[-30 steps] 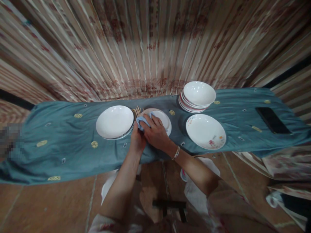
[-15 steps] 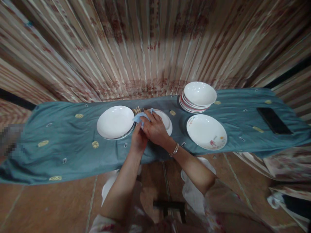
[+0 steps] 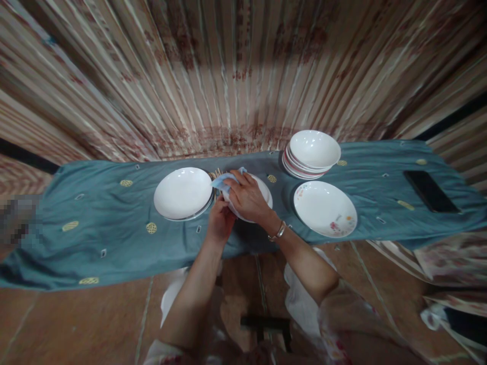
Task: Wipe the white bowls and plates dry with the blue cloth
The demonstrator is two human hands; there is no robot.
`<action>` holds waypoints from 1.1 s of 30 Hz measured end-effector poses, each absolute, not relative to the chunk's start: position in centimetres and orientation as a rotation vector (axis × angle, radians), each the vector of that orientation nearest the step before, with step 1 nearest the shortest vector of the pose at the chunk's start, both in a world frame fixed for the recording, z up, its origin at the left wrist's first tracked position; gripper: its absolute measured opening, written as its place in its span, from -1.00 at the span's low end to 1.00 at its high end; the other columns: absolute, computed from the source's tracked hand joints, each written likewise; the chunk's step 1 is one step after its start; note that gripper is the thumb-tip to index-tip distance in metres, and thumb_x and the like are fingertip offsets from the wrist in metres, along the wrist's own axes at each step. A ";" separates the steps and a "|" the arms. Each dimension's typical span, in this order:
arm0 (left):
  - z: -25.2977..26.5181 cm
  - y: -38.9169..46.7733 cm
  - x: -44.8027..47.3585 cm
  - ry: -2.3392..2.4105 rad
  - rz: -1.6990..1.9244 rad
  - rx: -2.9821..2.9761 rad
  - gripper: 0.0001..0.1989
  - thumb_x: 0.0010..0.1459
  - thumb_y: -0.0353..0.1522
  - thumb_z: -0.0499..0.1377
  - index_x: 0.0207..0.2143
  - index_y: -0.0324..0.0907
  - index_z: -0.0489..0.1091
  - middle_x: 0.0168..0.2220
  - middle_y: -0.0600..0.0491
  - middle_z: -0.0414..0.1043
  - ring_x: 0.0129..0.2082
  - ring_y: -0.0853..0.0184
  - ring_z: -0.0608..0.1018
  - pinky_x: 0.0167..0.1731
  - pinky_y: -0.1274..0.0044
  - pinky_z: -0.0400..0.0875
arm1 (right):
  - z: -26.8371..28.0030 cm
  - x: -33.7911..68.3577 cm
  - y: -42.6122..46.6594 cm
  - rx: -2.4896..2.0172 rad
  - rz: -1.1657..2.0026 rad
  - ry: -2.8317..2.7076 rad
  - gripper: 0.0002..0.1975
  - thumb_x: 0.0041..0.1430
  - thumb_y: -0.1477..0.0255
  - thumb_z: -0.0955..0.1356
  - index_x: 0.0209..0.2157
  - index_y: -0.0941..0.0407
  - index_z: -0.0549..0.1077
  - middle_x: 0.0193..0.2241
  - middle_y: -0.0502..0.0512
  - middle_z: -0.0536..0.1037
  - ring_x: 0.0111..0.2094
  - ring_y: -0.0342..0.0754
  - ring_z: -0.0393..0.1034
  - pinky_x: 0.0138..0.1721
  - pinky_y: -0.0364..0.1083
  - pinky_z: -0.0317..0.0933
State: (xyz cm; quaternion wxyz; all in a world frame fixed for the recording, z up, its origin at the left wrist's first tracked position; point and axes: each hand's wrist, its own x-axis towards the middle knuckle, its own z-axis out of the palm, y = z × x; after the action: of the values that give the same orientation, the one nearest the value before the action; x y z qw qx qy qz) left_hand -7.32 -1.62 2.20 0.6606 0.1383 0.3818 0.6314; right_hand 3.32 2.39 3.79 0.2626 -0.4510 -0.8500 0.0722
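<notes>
A white plate (image 3: 267, 195) is at the middle of the table, partly hidden by my hands. My left hand (image 3: 221, 222) grips its near left edge, thumb at the rim and fingers mostly hidden. Across the plate's upper face lies my right hand (image 3: 248, 198), pressing a light blue cloth (image 3: 227, 180) against it; a bracelet (image 3: 279, 230) circles that wrist. Left of my hands sits a small stack of white plates (image 3: 183, 193). Thin wooden sticks, resembling chopsticks (image 3: 218, 174), poke out just behind the cloth.
Bowls (image 3: 315, 149) are stacked at the back right, with a flower-patterned plate (image 3: 323, 209) in front of them. A black phone (image 3: 430, 191) lies farther right on the green tablecloth (image 3: 114, 213). Behind the table hangs a patterned curtain (image 3: 243, 76).
My right hand has flattened and slid with the cloth over the plate. My left hand shows more separately at the near edge, and more of the plate's rim is visible.
</notes>
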 end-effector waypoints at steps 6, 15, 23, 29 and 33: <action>2.2 -2.0 -7.2 0.858 1.412 0.409 -0.85 -0.19 -0.49 0.20 -0.45 -0.18 0.41 -0.54 0.17 0.41 -0.56 0.45 0.43 -0.53 0.62 0.30 | 3.8 3.9 3.7 -1.232 0.222 -2.273 -0.60 0.38 0.53 0.16 0.13 0.22 0.46 0.21 0.31 0.42 0.28 0.11 0.22 0.31 0.16 0.10; 2.8 -2.1 -7.2 0.897 1.409 0.418 -0.83 -0.32 -0.43 0.26 -0.55 -0.18 0.38 -0.60 0.21 0.37 -0.58 0.47 0.36 -0.57 0.63 0.25 | 3.3 4.8 5.5 -1.265 0.344 -2.202 -0.59 0.38 0.50 0.14 0.10 0.16 0.49 0.15 0.24 0.50 0.18 0.09 0.35 0.28 0.15 0.16; 2.6 -2.1 -7.2 0.917 1.420 0.436 -0.86 -0.27 -0.45 0.22 -0.54 -0.19 0.33 -0.60 0.20 0.32 -0.59 0.48 0.36 -0.58 0.64 0.25 | 1.5 6.2 7.3 -1.332 0.434 -2.097 -0.57 0.37 0.52 0.12 0.07 0.18 0.51 0.07 0.23 0.57 0.12 0.05 0.44 0.25 0.07 0.23; 2.7 -2.0 -7.2 0.921 1.420 0.439 -0.87 -0.26 -0.48 0.20 -0.55 -0.19 0.33 -0.60 0.20 0.33 -0.58 0.48 0.37 -0.56 0.65 0.26 | 1.3 7.2 7.7 -1.415 0.507 -2.055 -0.56 0.37 0.53 0.12 0.10 0.15 0.49 0.10 0.18 0.57 0.15 -0.01 0.43 0.27 0.02 0.20; 2.5 -2.0 -7.2 0.918 1.411 0.427 -0.86 -0.28 -0.47 0.22 -0.55 -0.20 0.33 -0.61 0.20 0.32 -0.59 0.47 0.37 -0.59 0.64 0.25 | 1.6 8.2 7.3 -1.517 0.554 -2.062 -0.55 0.40 0.50 0.11 0.14 0.22 0.47 0.13 0.24 0.56 0.16 0.03 0.43 0.24 0.00 0.23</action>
State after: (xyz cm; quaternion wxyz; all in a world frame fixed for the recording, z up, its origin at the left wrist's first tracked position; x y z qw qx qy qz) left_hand -7.24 -2.00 2.50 0.6461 0.1878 0.4034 0.6202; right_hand 8.18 7.26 1.60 0.2582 -0.5596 -0.7606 0.2042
